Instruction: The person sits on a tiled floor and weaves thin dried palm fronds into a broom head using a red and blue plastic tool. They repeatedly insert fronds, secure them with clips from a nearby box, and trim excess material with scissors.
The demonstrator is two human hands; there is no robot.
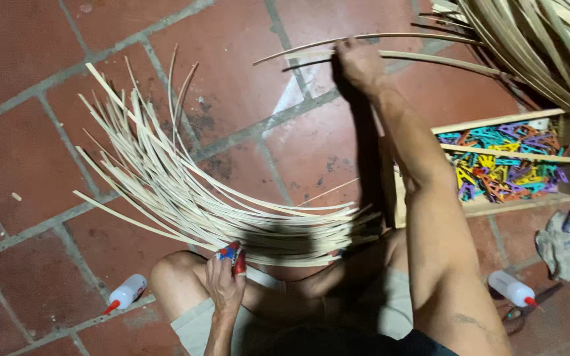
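While the left hand is closed around a small red and blue clip-like piece at the gathered end of a fan of pale, thin bamboo strips, the right hand reaches far forward with its fingers pinched on a single long, curved bamboo strip that runs off toward the big pile of loose bamboo strips beyond and to the right of it. The fan lies across the person's knee, directly above the left hand, its strips bunched together there and splaying out and upward to the left over the red tiled floor. Judging by how it lies, a good many strips are already gathered into the fan, while the pile past the right hand looks large, so much of the stock is not yet added. Under the right forearm sits a shallow wooden box of small coloured plastic clips, with one strip laid across it. A white squeeze bottle with a red nozzle lies on the floor just left of the left hand, a second white squeeze bottle rests to the right of the right arm, and a crumpled grey cloth lies beside that one.
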